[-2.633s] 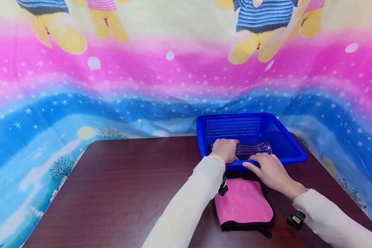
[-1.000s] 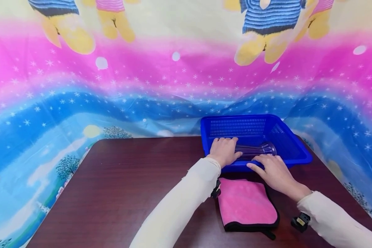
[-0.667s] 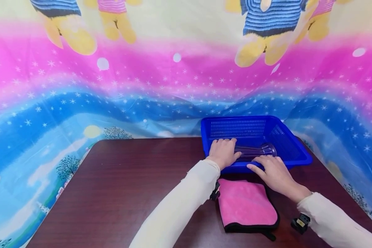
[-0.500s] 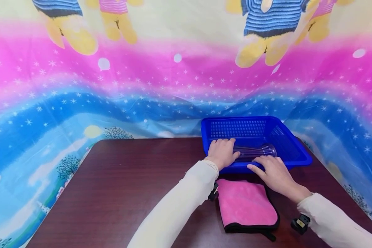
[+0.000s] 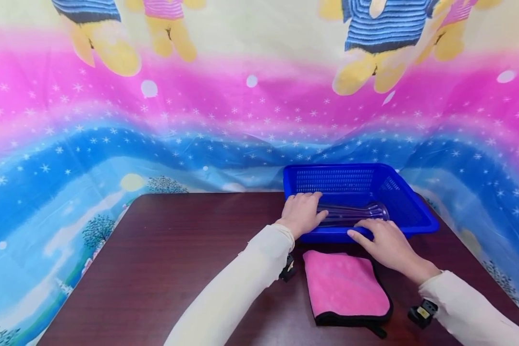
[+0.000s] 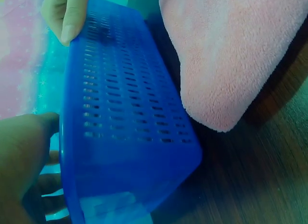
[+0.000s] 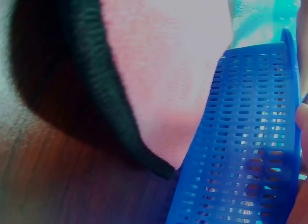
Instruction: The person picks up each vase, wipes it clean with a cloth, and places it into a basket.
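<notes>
A clear ribbed glass vase [image 5: 350, 214] lies on its side in the blue plastic basket [image 5: 408, 228], its flared end to the right. My left hand [image 5: 300, 214] reaches over the basket's front left corner beside the vase's left end, fingers spread and palm down. In the left wrist view, several of those fingers [image 6: 50, 183] show behind the rim. My right hand [image 5: 385, 242] grips the front rim, thumb outside and fingers over the edge. Below the basket, a folded pink cloth [image 5: 348, 286] with black edging lies on the table.
The dark wood table [image 5: 190, 259] stretches left of the basket. A printed curtain [image 5: 225, 115] hangs along the back and both sides, close behind the basket. Black wrist cameras hang under both sleeves, the right one [image 5: 423, 313] just right of the cloth.
My left hand has slid left along the vase toward the basket's corner, showing more of the glass. My right hand stays on the rim. The whole scene has shifted slightly right and down.
</notes>
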Demonstrator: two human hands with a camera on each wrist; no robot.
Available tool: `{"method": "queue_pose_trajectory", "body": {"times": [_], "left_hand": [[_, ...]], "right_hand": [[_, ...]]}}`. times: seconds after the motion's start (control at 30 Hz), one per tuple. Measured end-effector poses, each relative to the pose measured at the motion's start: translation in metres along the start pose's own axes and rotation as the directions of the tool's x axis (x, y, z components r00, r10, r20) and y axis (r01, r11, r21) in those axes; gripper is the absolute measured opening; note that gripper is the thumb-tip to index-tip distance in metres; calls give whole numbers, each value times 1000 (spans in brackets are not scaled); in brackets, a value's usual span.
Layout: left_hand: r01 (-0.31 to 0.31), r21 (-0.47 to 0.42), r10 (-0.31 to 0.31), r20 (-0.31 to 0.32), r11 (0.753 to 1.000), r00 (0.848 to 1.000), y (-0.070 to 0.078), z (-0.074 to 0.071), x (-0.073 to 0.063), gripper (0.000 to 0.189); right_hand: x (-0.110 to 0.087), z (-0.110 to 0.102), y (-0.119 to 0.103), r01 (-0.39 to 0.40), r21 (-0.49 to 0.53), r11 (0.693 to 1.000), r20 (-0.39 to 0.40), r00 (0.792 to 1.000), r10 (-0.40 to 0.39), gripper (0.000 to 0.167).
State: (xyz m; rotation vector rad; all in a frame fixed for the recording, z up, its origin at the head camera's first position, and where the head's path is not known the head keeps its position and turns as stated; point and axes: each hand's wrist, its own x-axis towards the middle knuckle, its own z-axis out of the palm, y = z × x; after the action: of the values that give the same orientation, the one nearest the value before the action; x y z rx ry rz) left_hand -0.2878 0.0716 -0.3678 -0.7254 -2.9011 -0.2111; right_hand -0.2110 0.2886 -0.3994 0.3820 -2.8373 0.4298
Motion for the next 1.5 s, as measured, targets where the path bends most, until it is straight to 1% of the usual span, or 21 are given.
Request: {"method": "queue_pose_trajectory", "body": {"times": [0.23, 0.47, 0.63, 0.83, 0.97, 1.2, 1.37, 1.5], "left_hand": [[-20, -34, 19, -19, 999, 1000, -9, -4, -5, 55], [-34, -63, 32, -38, 997, 999, -14, -13, -14, 56], [-53, -91, 48, -59, 994, 997, -18, -20, -19, 57], [-65, -121, 54, -91, 991, 994, -27, -27, -26, 57], [-53, -153, 39, -96, 987, 995, -34, -31, -34, 57], [-20, -195, -1, -104, 981, 995, -44, -33, -47, 56], [-4, -229, -21, -108, 973, 994, -50, -33, -57, 54], [21, -269, -51, -108, 963, 993, -58, -31, -68, 53]], "right_hand": [[0, -9, -3, -45, 39, 998, 27, 999, 44, 46], [5, -12, -7, -84, 60, 995, 46, 996, 81, 50], [7, -12, -11, -83, 78, 993, 33, 996, 80, 47], [11, -10, -16, -69, 97, 993, -1, 998, 69, 44], [15, -6, -21, -59, 110, 992, -22, 998, 62, 41], [19, -2, -30, -45, 127, 991, -51, 997, 52, 38], [21, 0, -38, -12, 140, 990, -86, 996, 24, 33], [22, 2, -47, 10, 157, 988, -84, 996, 3, 30]]}}
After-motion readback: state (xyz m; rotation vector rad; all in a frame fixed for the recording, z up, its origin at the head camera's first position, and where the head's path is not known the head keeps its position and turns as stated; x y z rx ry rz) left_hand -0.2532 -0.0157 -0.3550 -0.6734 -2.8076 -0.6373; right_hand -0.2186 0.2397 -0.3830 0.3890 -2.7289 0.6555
